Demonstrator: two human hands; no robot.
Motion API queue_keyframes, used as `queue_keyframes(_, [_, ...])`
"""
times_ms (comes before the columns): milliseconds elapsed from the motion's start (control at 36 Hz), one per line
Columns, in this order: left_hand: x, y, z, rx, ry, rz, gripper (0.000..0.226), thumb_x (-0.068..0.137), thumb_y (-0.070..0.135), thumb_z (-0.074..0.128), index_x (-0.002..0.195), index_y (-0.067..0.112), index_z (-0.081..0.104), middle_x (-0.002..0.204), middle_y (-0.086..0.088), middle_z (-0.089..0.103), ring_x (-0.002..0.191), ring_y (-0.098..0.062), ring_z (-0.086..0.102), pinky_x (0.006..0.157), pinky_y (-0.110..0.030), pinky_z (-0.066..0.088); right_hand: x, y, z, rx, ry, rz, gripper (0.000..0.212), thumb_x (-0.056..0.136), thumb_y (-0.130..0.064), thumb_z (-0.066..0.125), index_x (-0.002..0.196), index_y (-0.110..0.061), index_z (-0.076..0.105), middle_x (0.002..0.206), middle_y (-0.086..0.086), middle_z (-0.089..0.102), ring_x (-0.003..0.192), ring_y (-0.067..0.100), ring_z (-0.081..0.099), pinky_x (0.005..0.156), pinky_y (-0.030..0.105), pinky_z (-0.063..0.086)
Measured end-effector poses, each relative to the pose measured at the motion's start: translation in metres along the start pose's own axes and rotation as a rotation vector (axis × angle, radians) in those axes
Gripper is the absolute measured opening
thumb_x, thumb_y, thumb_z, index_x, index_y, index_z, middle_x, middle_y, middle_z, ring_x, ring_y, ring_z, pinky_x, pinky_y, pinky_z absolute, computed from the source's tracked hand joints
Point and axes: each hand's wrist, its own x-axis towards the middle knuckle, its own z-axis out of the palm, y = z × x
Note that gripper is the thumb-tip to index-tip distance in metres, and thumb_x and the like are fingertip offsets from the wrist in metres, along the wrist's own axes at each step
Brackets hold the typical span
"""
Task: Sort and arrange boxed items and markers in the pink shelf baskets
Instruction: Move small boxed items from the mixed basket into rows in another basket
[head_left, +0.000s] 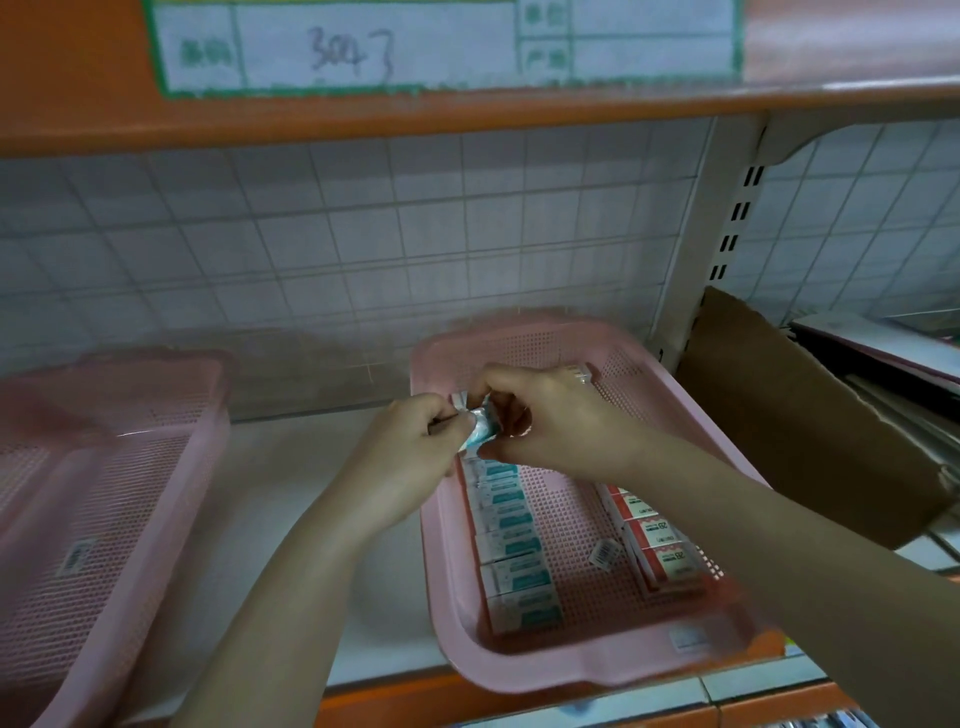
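On the white shelf (291, 499), a pink basket (93, 467) sits left, then the left hand (415, 447) and right hand (545, 421) pinch a teal-and-white box (480, 428) above the second pink basket (519, 670) holding teal boxes (511, 540) and red boxes (657, 540), brown cardboard (810, 415) right, tiled wall (363, 234) behind.

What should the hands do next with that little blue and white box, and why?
Probably lower the small box, which the left hand and right hand both pinch, onto the far end of the teal-and-white row along the left wall of the pink basket. It seems to match those boxes, and the hands hold it right above that end.
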Motion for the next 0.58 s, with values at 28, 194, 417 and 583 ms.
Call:
queue_keyframes(28, [0.0,0.0,0.0,-0.001,-0.006,-0.002,0.021,0.094,0.028,0.055,0.08,0.015,0.065,0.076,-0.007,0.069,0.076,-0.027,0.068,0.065,-0.037,0.049,-0.001,0.0,0.001,-0.038,-0.002,-0.019,0.032,0.074,-0.013,0.08,0.101,-0.013,0.062,0.084,-0.003,0.065,0.075,0.008,0.063,0.067,0.024,0.052])
queue_keyframes(194, [-0.002,-0.004,-0.009,0.054,0.072,0.005,0.017,0.094,0.028,0.055,0.084,0.021,0.066,0.08,0.004,0.067,0.078,-0.015,0.064,0.07,-0.032,0.049,0.0,0.004,-0.004,-0.201,-0.091,-0.007,0.027,0.075,-0.023,0.08,0.092,-0.01,0.063,0.09,-0.003,0.058,0.076,0.008,0.053,0.066,0.022,0.046])
queue_keyframes(417, [-0.006,-0.015,-0.011,0.369,0.139,0.02,0.021,0.093,0.035,0.05,0.095,0.02,0.065,0.092,0.007,0.065,0.089,-0.017,0.06,0.081,-0.037,0.05,-0.007,0.024,0.016,-0.292,-0.448,0.283,0.029,0.076,-0.03,0.079,0.095,-0.017,0.061,0.09,-0.006,0.056,0.085,0.014,0.057,0.069,0.026,0.047])
queue_keyframes(583, [-0.007,-0.021,-0.01,0.434,0.106,0.049,0.02,0.093,0.036,0.05,0.095,0.02,0.063,0.097,0.007,0.061,0.091,-0.014,0.056,0.081,-0.034,0.048,-0.005,0.028,0.026,-0.293,-0.435,0.286,0.029,0.079,-0.024,0.077,0.099,-0.013,0.06,0.095,-0.003,0.055,0.088,0.016,0.055,0.073,0.027,0.047])
